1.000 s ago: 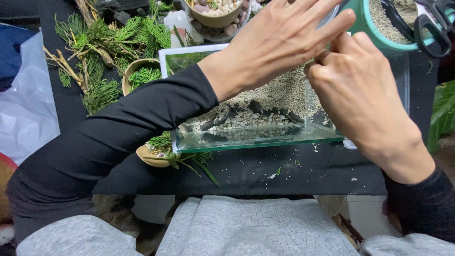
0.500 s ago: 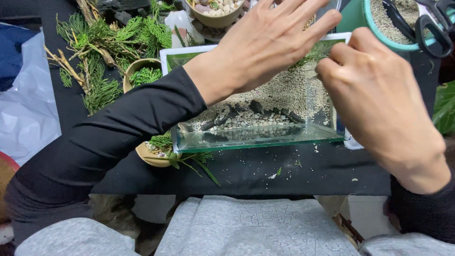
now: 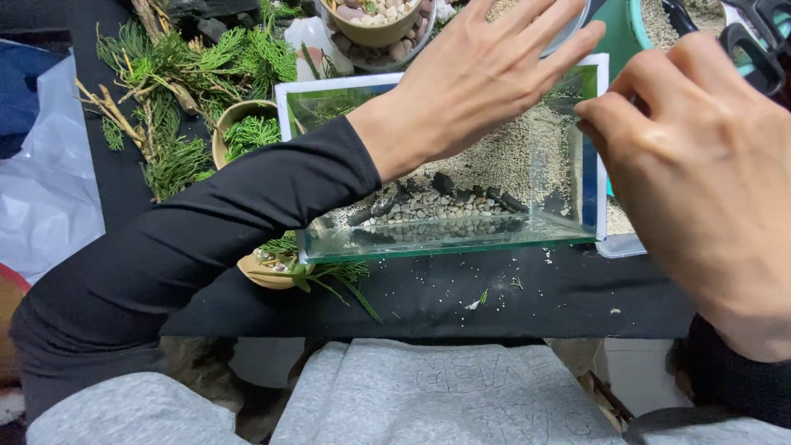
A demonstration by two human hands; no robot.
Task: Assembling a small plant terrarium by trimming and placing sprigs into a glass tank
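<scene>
At the far left, a crumpled white plastic sheet [image 3: 41,206] is seen beside the black worktop [image 3: 461,297]. Feathery green conifer sprigs [image 3: 177,74] and bare brown twigs are spread over the worktop's back left. Two small tan bowls are counted there: one bowl of green sprigs [image 3: 247,132] behind the sleeve, and a second bowl [image 3: 268,268] tucked at the tank's near left corner. A third, larger bowl of rounded pebbles [image 3: 375,21] is set farther back.

The left hand [image 3: 486,74] is reached in from the left on a black sleeve and is held flat above the tank, fingers straight and together, its grip released and nothing held.

The rectangular glass tank [image 3: 445,239], clear-walled with greenish edges, stands on the worktop at centre. Pale grainy sand is banked inside it, with a row of dark stones and small light pebbles along the front.

The right hand [image 3: 700,173] is curled at the tank's right wall, fingertips bent inward; whether anything is pinched cannot be told. Black-handled scissors [image 3: 754,37] lie on a teal tub [image 3: 634,25] of sand.
</scene>
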